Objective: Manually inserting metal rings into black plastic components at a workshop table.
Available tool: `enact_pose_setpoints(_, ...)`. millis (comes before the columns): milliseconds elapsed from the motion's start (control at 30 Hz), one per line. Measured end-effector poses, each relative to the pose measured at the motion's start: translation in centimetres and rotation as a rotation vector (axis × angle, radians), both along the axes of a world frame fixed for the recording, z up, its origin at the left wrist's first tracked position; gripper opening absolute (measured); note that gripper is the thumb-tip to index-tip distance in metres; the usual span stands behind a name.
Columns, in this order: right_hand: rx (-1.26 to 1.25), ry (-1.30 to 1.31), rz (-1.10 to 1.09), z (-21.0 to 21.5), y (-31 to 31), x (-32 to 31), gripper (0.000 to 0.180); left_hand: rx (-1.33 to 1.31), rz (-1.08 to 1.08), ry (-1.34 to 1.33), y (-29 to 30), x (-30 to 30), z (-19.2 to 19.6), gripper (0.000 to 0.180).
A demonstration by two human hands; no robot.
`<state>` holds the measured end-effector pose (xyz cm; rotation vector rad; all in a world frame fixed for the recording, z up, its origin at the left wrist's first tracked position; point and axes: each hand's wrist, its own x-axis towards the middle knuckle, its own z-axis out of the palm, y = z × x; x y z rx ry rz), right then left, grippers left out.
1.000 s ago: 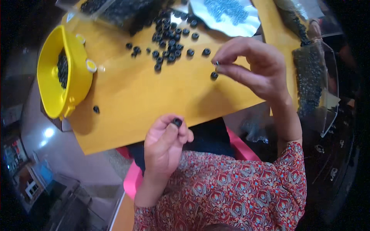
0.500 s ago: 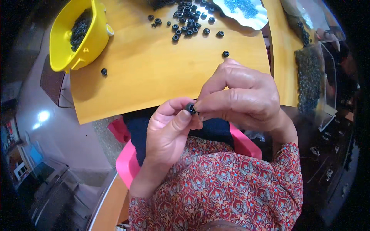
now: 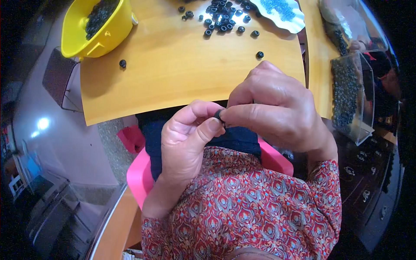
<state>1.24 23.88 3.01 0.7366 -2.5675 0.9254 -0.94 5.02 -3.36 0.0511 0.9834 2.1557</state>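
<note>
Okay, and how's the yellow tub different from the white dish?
Colour and shape: the yellow tub is deep-walled, while the white dish looks shallow with a wavy rim.
Contents: the tub holds dark pieces; the dish holds small bluish ones.
Place: the tub sits at upper left, the dish at upper right.
Both hold many small pieces and run past the picture's upper edge.

Passable gap between tub (image 3: 117,34) and black rings (image 3: 223,28)

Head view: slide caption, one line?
Left hand pinches small black part, right hand touching it, beside the yellow table.
</note>
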Motion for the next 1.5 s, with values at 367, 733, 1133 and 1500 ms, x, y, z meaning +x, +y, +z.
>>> enact_pose_setpoints(367, -0.288, -0.263, -0.049, -0.5, 0.3, -1.0, 0.037, 0.200, -0.020, -0.203, -0.1, -0.4, -0.7, 0.030)
enact_pose_setpoints(733, -0.157, -0.220, -0.234, -4.9, 3.3, -2.2, 0.024, 0.277, -0.015, -0.236, 0.1, -1.5, -1.7, 0.024)
enact_pose_setpoints(1133, -0.015, -0.057, -0.394, -7.8, 7.0, -7.6, 0.012, 0.268, 0.033, -0.221, 0.5, -3.7, -3.0, 0.020)
enact_pose_setpoints(1500, 0.281, -0.002, -0.274, -8.9, 6.7, -15.5, 0.010, 0.244, 0.064, -0.247, 0.8, -4.8, -3.4, 0.020)
